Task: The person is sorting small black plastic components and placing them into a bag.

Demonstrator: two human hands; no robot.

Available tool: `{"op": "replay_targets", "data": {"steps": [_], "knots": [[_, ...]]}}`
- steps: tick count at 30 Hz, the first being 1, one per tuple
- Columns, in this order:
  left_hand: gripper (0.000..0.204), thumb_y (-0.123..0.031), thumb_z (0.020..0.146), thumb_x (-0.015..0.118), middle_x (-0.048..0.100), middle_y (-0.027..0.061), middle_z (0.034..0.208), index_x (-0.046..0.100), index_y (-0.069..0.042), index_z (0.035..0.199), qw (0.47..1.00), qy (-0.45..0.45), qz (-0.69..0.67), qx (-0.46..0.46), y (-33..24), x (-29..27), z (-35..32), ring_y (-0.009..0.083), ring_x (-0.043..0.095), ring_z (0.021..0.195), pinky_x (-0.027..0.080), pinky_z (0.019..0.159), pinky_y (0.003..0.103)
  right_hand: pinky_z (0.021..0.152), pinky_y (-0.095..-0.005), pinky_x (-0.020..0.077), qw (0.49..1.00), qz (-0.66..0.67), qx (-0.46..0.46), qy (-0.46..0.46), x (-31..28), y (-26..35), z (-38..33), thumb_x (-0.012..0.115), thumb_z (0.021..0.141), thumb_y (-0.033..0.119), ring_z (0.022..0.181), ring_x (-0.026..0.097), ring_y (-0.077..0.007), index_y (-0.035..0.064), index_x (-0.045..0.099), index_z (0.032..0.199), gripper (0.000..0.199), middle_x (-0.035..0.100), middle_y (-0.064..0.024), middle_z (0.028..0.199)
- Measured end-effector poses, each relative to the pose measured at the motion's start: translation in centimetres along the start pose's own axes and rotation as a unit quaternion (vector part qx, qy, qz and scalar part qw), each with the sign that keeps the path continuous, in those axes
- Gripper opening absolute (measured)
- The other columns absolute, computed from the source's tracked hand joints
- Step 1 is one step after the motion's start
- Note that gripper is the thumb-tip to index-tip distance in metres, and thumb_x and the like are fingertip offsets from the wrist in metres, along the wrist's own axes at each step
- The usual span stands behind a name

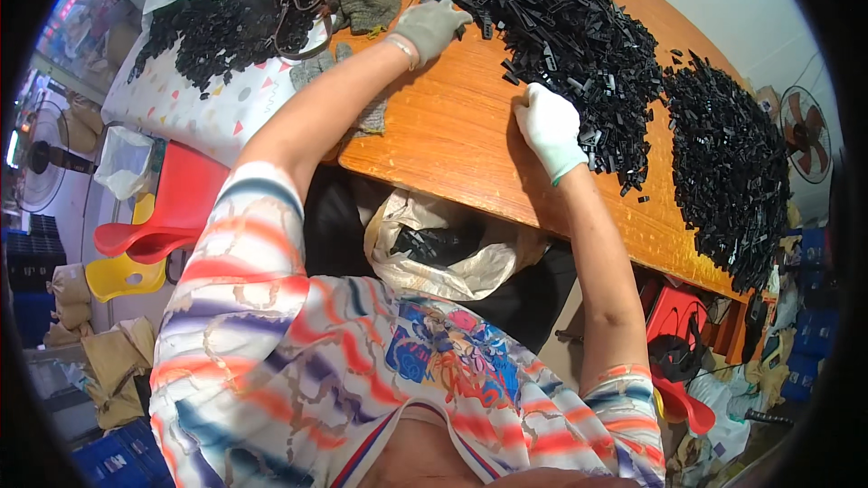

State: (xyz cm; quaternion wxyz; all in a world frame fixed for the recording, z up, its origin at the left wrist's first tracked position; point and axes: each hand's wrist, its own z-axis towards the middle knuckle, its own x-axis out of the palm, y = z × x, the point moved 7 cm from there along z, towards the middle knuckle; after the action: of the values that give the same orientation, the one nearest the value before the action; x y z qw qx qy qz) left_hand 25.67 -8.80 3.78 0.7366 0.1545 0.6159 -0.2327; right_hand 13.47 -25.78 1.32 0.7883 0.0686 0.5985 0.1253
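A big heap of small black plastic parts [561, 36] covers the far side of a wooden table [452, 136]. My left hand [429, 27], in a grey glove, lies at the heap's near left edge with fingers curled over some parts. My right hand [550, 129], in a white glove, rests on the table against the heap's lower edge, fingers bent into the parts. A second heap of the same black parts [728, 163] lies to the right. Whether either hand grips a part cannot be made out.
A plastic bag with black parts [443, 248] hangs open below the table's near edge. At the left, another pile of black parts [212, 32] lies on a white patterned sack, with spare grey gloves [366, 9] nearby. Red and yellow stools [154, 235] stand left; a fan [807, 134] right.
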Motion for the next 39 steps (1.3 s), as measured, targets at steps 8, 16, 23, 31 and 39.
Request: {"op": "replay_targets", "data": {"steps": [8,16,23,31,39], "knots": [[0.015,-0.015,0.09,0.059,0.057,0.0103,0.109,0.064,-0.011,0.104,0.981,-0.066,0.157,0.091,0.4,1.1,1.9,0.0273,0.055,0.106,0.053,0.086,0.039,0.078,-0.0435,0.0501,0.989,0.131,0.041,0.057,-0.4,-0.2,-3.5,0.059,0.083,0.018,0.087,0.064,-0.0361,0.0075,0.06,0.09,0.013,0.066,-0.0168,0.09],[0.027,-0.011,0.094,0.058,0.061,0.0066,0.09,0.053,-0.001,0.119,0.828,0.051,-0.55,-0.094,-1.3,3.0,-4.3,0.0145,0.061,0.078,0.051,0.065,0.026,0.076,-0.0319,0.0503,0.935,0.336,0.107,0.034,-0.6,-0.8,-4.4,0.062,0.083,0.013,0.083,0.066,-0.0237,0.0032,0.067,0.088,0.012,0.067,-0.0132,0.086],[0.03,-0.024,0.1,0.047,0.06,0.0049,0.091,0.054,-0.002,0.12,0.5,0.075,-0.853,-0.132,-6.8,4.5,-11.6,0.0116,0.061,0.076,0.048,0.058,0.021,0.051,-0.0235,0.0432,0.84,0.507,0.182,0.063,-2.4,2.9,-4.4,0.059,0.09,0.017,0.053,0.054,-0.0072,0.0006,0.063,0.089,0.017,0.06,-0.0012,0.07],[0.031,-0.033,0.101,0.044,0.055,-0.003,0.078,0.055,-0.008,0.116,0.468,0.065,-0.869,-0.146,-8.9,3.3,-13.7,0.0039,0.051,0.059,0.033,0.046,0.015,0.059,-0.023,0.0435,0.825,0.552,0.108,0.047,-3.2,4.4,-4.2,0.057,0.089,0.014,0.063,0.052,-0.0067,-0.0026,0.069,0.102,0.024,0.063,-0.0003,0.074],[0.028,-0.033,0.101,0.044,0.053,-0.0039,0.076,0.056,-0.01,0.109,0.529,0.039,-0.833,-0.158,-9.0,2.6,-14.4,0.0032,0.045,0.055,0.032,0.045,0.014,0.059,-0.0202,0.0448,0.8,0.586,0.122,0.042,-3.0,5.3,-3.9,0.057,0.092,0.012,0.065,0.055,-0.0053,-0.0023,0.063,0.114,0.027,0.064,-0.0017,0.083]]}}
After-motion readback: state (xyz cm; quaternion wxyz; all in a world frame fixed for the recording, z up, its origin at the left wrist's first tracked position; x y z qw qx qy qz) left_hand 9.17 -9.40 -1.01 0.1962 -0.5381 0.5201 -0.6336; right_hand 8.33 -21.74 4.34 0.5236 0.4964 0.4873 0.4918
